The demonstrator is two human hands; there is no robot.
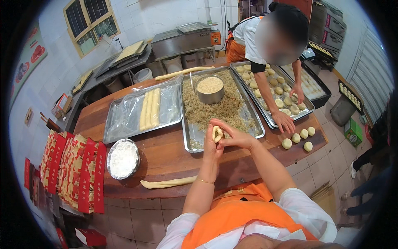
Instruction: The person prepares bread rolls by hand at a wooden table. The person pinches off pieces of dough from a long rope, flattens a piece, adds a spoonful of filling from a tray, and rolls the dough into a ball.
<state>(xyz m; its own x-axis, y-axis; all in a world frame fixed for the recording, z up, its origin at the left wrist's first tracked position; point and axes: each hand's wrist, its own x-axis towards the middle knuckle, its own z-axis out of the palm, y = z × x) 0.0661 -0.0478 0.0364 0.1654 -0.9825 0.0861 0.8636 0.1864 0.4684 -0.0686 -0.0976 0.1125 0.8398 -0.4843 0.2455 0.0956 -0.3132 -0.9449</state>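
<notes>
My left hand [212,146] cups a small piece of pale dough [217,133] with filling in it, held above the near edge of a metal tray [195,139] of shredded brownish filling. My right hand [232,133] curls over the top of the same dough piece, fingers pinching it. A metal bowl [209,89] of crumbs stands in the tray's far part. A long dough rope [168,182] lies on the wooden table [166,157] near my left forearm.
A bowl of flour [122,158] sits left. A plastic-covered tray [124,114] holds three dough logs [150,108]. Several dough balls [298,138] lie at right. A person across the table [265,37] touches filled balls on a tray [248,89]. Red boxes [74,170] stack at left.
</notes>
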